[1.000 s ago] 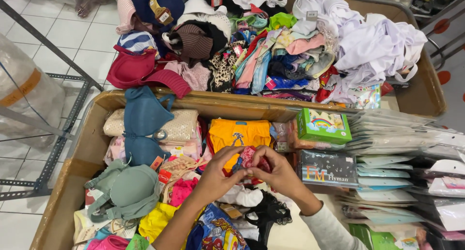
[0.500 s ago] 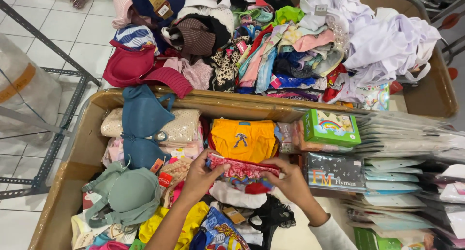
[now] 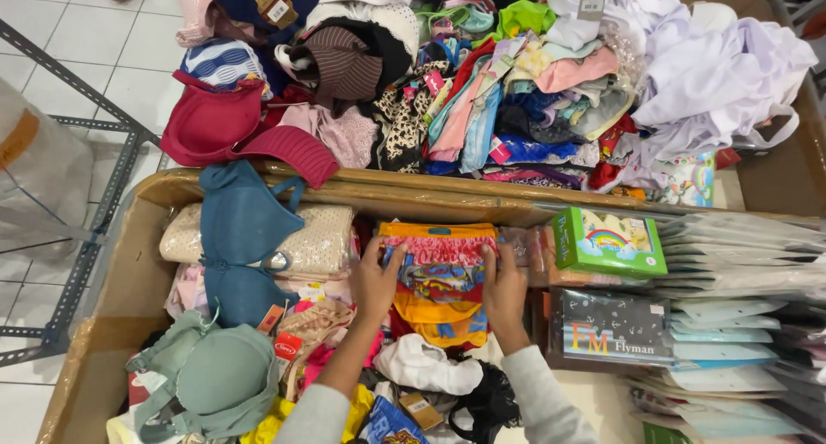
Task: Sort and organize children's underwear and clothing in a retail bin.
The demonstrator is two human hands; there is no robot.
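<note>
Both forearms in grey sleeves, reaching forward from the lower edge of the view and converging slightly. Left hand palm down, fingers spread and curled at the tips, thumb turned inward, pressing flat. Right hand likewise palm down, well apart from the left, fingers extended forward, thumb angled toward the other hand. Wrists straight, knuckles up.
</note>
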